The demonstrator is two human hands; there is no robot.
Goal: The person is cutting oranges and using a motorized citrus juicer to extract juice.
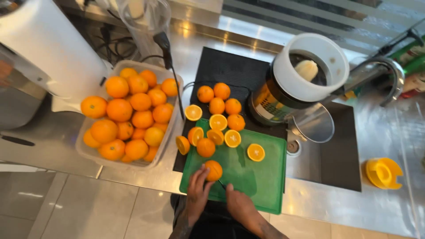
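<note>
My left hand [198, 191] holds a whole orange [214, 169] down on the near part of a green cutting board [261, 175]. My right hand [237, 202] sits just right of it, closed around a knife handle; a thin dark blade [222, 184] shows between the hands, next to the orange. Several orange halves [231, 138] lie cut side up along the far edge of the board, and one half [255, 152] lies apart toward the middle. A few whole oranges [217, 106] rest on the black mat beyond the board.
A clear plastic tub [90, 152] full of oranges stands left of the board. A juicer with a white top [310, 66] stands at the back right, by a sink [330, 159] and tap. A yellow plastic part [383, 172] lies at the right. A large white machine [48, 48] fills the left.
</note>
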